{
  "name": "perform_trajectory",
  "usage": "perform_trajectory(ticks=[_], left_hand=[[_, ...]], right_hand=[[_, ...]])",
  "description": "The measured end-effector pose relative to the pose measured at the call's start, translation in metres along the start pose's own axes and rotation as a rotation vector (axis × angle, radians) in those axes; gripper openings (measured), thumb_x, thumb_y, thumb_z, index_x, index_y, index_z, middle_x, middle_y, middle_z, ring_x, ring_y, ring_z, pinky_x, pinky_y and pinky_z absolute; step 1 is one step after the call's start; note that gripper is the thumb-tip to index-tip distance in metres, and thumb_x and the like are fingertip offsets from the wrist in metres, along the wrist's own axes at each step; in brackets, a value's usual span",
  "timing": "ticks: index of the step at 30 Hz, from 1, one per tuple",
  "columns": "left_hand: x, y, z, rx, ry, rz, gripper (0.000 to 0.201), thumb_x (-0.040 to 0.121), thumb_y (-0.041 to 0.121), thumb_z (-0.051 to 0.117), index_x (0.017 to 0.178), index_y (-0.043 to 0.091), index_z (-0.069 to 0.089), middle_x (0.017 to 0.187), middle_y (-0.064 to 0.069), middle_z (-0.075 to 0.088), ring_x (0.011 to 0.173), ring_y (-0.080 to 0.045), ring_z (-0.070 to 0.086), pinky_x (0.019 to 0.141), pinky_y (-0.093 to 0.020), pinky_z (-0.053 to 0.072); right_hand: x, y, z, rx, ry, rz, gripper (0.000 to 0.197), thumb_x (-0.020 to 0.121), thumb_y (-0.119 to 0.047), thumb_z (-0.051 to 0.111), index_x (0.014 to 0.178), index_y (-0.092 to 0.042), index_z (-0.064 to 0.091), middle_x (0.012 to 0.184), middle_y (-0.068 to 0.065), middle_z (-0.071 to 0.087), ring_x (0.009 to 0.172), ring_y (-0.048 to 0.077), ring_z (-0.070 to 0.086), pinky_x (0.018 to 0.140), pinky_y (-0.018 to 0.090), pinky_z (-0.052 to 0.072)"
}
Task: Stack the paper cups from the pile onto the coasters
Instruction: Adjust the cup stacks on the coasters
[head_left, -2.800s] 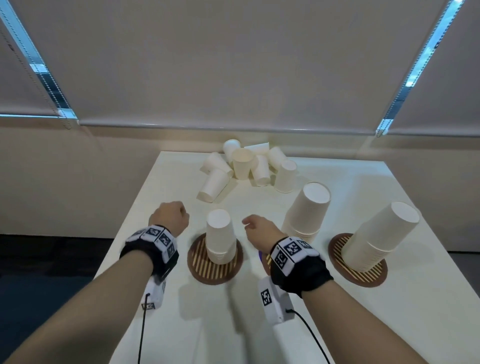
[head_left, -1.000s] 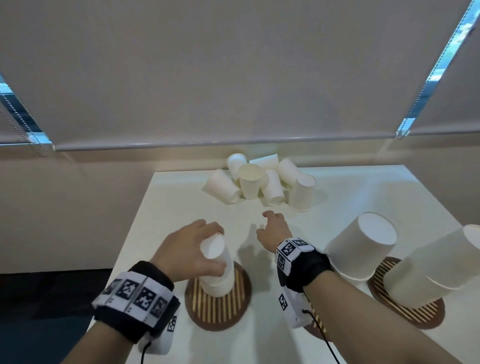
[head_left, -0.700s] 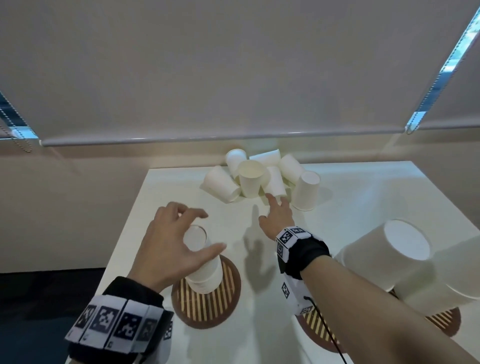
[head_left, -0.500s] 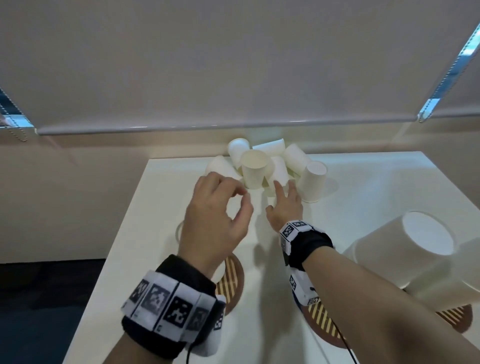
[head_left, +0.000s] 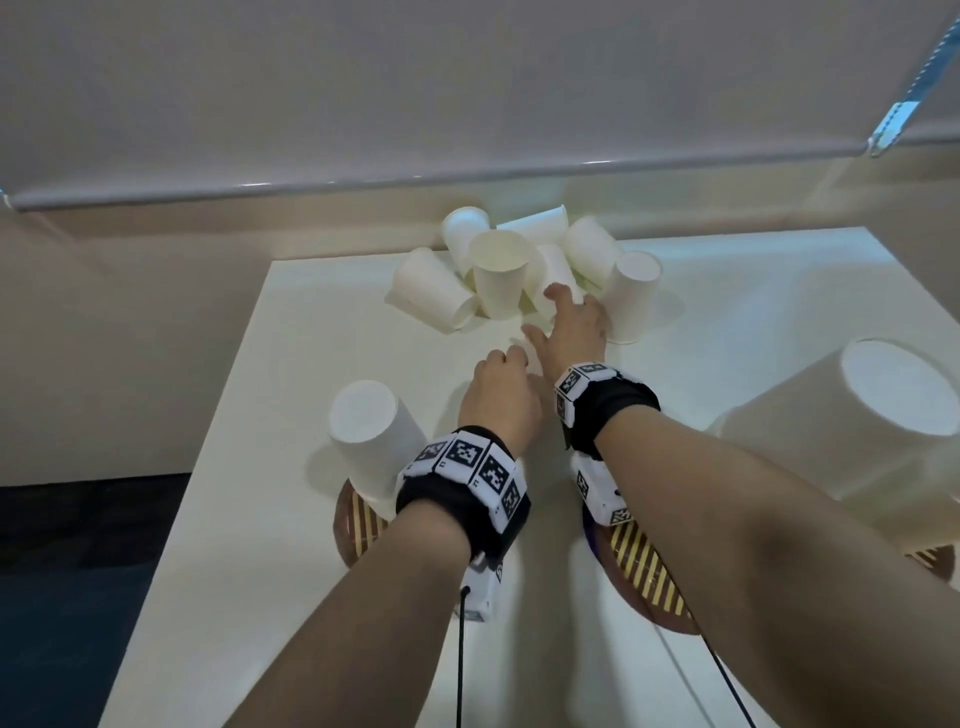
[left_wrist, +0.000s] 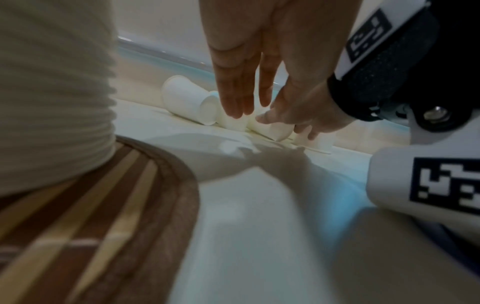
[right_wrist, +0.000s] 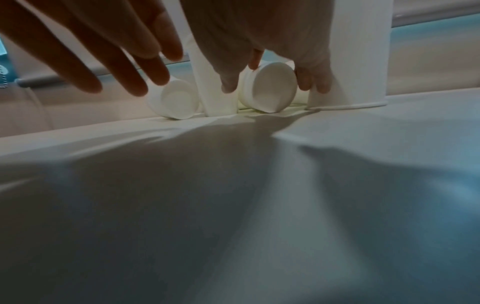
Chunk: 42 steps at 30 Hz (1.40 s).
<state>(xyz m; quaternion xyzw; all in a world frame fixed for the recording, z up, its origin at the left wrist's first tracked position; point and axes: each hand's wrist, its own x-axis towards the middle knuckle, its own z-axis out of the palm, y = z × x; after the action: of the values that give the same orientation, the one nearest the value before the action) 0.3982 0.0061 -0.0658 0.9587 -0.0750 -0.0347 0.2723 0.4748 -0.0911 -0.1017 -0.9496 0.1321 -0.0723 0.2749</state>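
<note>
1. Fingers of right hand, head view: reach into the pile at the table's far edge and land on a lying cup. Sits just beside an inverted cup standing mouth-down on the pile's right. Left hand: hovers close behind the right, short of the pile, holds nothing. Left stack: stands mouth-down on the left coaster, tilted in this wide lens. Middle coaster: partly hidden under the right forearm. Tall stack: looms at the right.

2. Left wrist view: shows left fingers straight and together, pointing down, relaxed, touching nothing. Shows the right hand beyond them, low among the cups of the pile. Fills the left side with the ribbed wall of the left stack on the striped left coaster.

3. Right wrist view: pinches the lying cup, base toward the camera, between thumb on one side and fingers on the other. Rests that cup on the table between an upright cup and the inverted cup. Shows left fingers spread loosely above another cup on its side.
</note>
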Motion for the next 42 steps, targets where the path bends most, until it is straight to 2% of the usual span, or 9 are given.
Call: perform_trajectory(ticks=[6,9,14,17,20,25,31,35,42], left_hand=[[0.007,0.003,0.004,-0.062,0.087,-0.01,0.036,0.094,0.011,0.044,0.13,0.004,0.042,0.126,-0.016,0.047,0.117,-0.029,0.043,0.088,-0.032,0.035],[0.007,0.002,0.004,-0.046,0.124,-0.007,0.038,0.093,0.011,0.044,0.13,0.005,0.042,0.126,-0.016,0.047,0.117,-0.03,0.043,0.089,-0.036,0.038],[0.0,-0.01,0.01,0.041,0.073,-0.015,0.041,0.094,0.013,0.042,0.135,0.008,0.037,0.13,-0.014,0.044,0.119,-0.03,0.042,0.091,-0.038,0.039],[-0.004,-0.014,0.012,0.08,0.0,-0.011,0.047,0.092,0.011,0.043,0.138,0.009,0.033,0.134,-0.014,0.041,0.12,-0.032,0.042,0.093,-0.039,0.039],[-0.002,-0.012,0.009,0.054,0.025,-0.005,0.048,0.09,0.01,0.044,0.137,0.009,0.035,0.132,-0.015,0.042,0.118,-0.033,0.044,0.092,-0.041,0.04],[-0.001,-0.011,0.012,0.106,0.024,-0.011,0.046,0.09,0.01,0.045,0.135,0.009,0.036,0.132,-0.013,0.041,0.12,-0.031,0.042,0.09,-0.038,0.039],[-0.001,-0.011,0.011,0.057,0.099,-0.016,0.048,0.091,0.009,0.045,0.138,0.01,0.035,0.135,-0.012,0.039,0.121,-0.029,0.041,0.091,-0.036,0.038],[-0.006,-0.002,0.006,-0.011,0.165,-0.012,0.051,0.096,0.014,0.042,0.144,0.011,0.028,0.146,-0.013,0.03,0.128,-0.029,0.037,0.097,-0.038,0.035],[-0.039,0.018,-0.009,-0.03,0.38,0.17,0.05,0.095,0.022,0.051,0.142,0.022,0.036,0.155,-0.004,0.02,0.141,-0.027,0.021,0.105,-0.039,0.03]], right_hand=[[0.002,0.002,-0.005,0.024,0.109,-0.01,0.035,0.085,-0.014,0.053,0.118,-0.005,0.047,0.119,0.018,0.044,0.107,0.032,0.048,0.087,0.029,0.034],[-0.002,-0.001,-0.008,0.107,0.136,0.063,0.05,0.077,-0.021,0.06,0.119,-0.001,0.043,0.121,0.016,0.042,0.104,0.034,0.05,0.087,0.039,0.042],[-0.003,-0.006,-0.006,0.065,0.064,-0.012,0.081,0.08,-0.043,0.063,0.146,-0.016,0.023,0.144,0.018,0.026,0.131,0.035,0.032,0.104,0.042,0.034],[-0.001,-0.011,-0.003,-0.094,-0.047,-0.134,0.075,0.089,-0.042,0.055,0.15,-0.03,0.013,0.154,0.019,0.007,0.139,0.036,0.023,0.11,0.046,0.028],[-0.001,-0.015,-0.002,-0.143,-0.159,-0.14,0.059,0.093,-0.038,0.049,0.146,-0.035,0.022,0.157,0.014,-0.004,0.141,0.038,0.015,0.112,0.054,0.023],[-0.002,-0.014,-0.007,-0.085,0.011,-0.064,0.041,0.086,-0.03,0.06,0.122,-0.016,0.047,0.141,0.015,0.027,0.116,0.038,0.044,0.097,0.047,0.039],[-0.008,-0.012,-0.015,0.142,0.132,0.092,0.05,0.07,-0.017,0.065,0.111,0.0,0.043,0.118,0.017,0.039,0.097,0.032,0.049,0.073,0.037,0.045],[-0.038,-0.031,-0.022,0.51,0.266,0.273,0.051,0.073,-0.026,0.065,0.109,0.0,0.04,0.107,0.009,0.035,0.077,0.026,0.045,0.069,0.034,0.044],[-0.1,-0.038,-0.062,0.717,0.096,0.305,0.039,0.089,-0.041,0.052,0.117,-0.017,0.041,0.112,-0.001,0.032,0.073,0.014,0.049,0.079,0.03,0.042]])
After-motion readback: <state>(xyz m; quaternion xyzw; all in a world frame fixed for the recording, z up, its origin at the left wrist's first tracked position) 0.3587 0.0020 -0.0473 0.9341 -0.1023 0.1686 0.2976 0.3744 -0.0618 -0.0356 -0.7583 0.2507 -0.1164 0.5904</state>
